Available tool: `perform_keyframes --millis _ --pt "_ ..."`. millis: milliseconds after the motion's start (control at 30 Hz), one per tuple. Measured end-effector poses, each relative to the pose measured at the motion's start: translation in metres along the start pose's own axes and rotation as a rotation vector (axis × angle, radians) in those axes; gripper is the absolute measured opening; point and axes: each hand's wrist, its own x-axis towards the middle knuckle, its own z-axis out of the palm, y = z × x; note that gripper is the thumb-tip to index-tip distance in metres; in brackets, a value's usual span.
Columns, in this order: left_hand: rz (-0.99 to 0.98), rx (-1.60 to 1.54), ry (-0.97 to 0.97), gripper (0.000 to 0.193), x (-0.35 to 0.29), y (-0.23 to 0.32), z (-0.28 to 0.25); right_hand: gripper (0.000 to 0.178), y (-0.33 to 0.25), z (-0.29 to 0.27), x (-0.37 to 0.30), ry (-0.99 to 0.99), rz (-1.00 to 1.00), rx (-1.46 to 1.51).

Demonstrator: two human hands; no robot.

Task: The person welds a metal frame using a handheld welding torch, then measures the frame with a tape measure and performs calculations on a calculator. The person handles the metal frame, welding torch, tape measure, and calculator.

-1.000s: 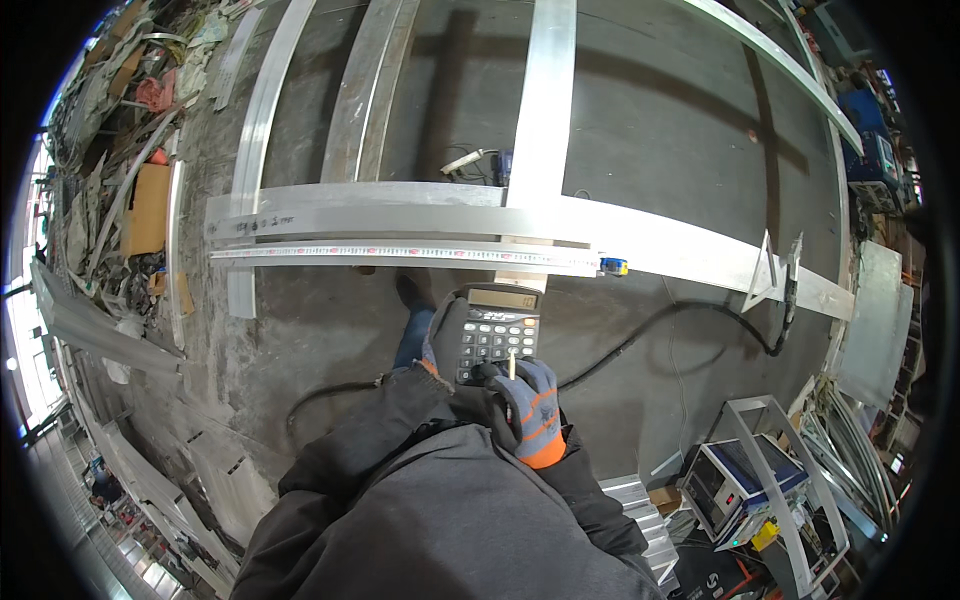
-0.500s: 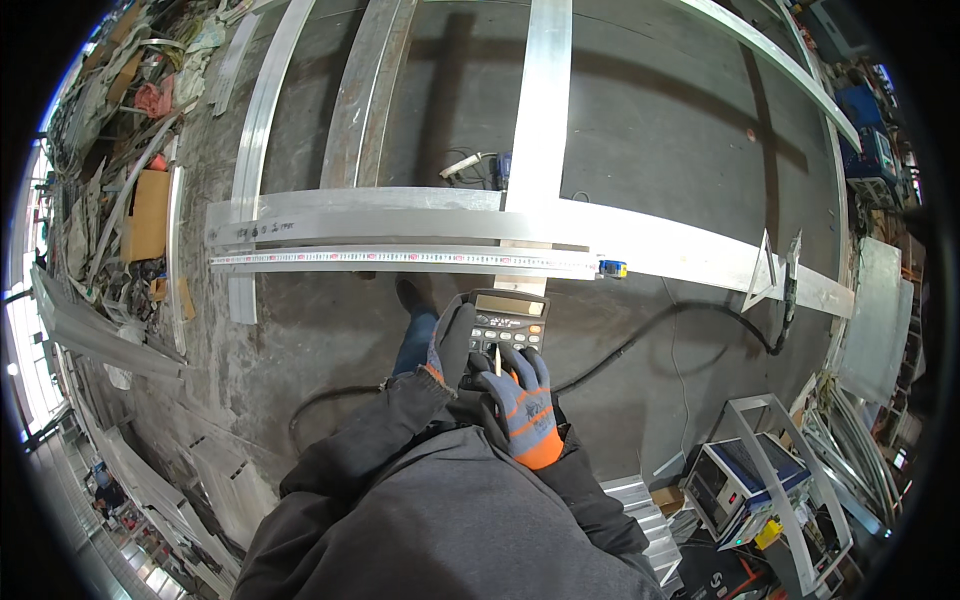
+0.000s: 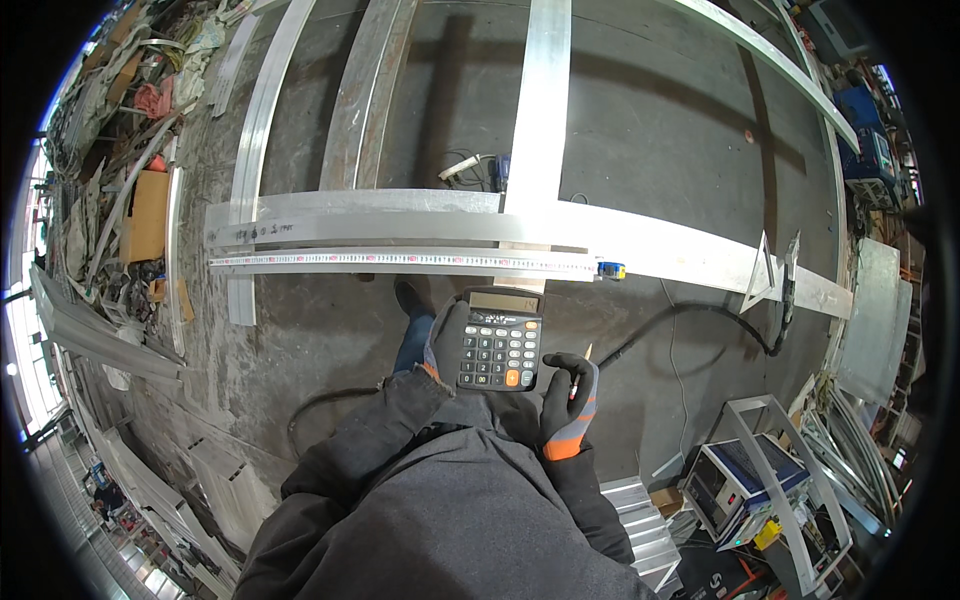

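A black desk calculator (image 3: 497, 343) with grey and orange keys is held up in front of my body. My left hand (image 3: 441, 345), gloved in grey and orange, is closed round its left edge; most of those fingers are hidden. Just right of the calculator, apart from the keys, my right hand (image 3: 571, 398) is curled round a thin pencil (image 3: 588, 353), its tip pointing up. Beyond the calculator, a tape measure (image 3: 612, 270) with a blue and yellow case lies with its blade pulled out leftward along a silver metal bar (image 3: 400, 267).
Long metal profiles (image 3: 545, 100) cross on supports ahead. A triangular metal square (image 3: 762, 272) rests on the right-hand beam. A black hose (image 3: 650, 325) curves across the floor. At the lower right stands a blue and white machine (image 3: 745, 485); scrap and cardboard (image 3: 147, 215) line the left.
My right hand has moved off the calculator's keys to the right, keeping the pencil. The keypad is now uncovered. My left hand stays on the calculator.
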Motion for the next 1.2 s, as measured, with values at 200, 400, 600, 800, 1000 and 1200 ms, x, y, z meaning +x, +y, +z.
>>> perform_keyframes --millis 200,400,600,800,1000,1200 --pt "0.103 0.058 0.004 0.034 0.004 -0.011 -0.025 0.023 0.002 -0.001 0.009 -0.015 -0.292 -0.324" --pt "0.26 0.445 0.027 0.034 0.01 -0.014 -0.048 0.033 0.007 0.003 0.022 -0.143 -0.511 -0.649" --pt "0.009 0.005 0.014 0.037 0.01 -0.011 -0.032 0.029 -0.002 0.004 0.014 -0.07 -0.516 -0.509" --pt "0.06 0.082 0.083 0.036 0.001 -0.003 0.007 0.034 -0.014 0.013 0.0 -0.266 -0.679 -0.395" --pt "0.368 0.721 0.252 0.031 0.002 -0.007 0.014 0.035 -0.012 0.019 0.0 -0.415 -0.78 -0.52" --pt "0.342 0.678 0.209 0.032 0.002 -0.006 0.009 0.043 -0.008 0.019 0.002 -0.528 -0.754 -0.541"
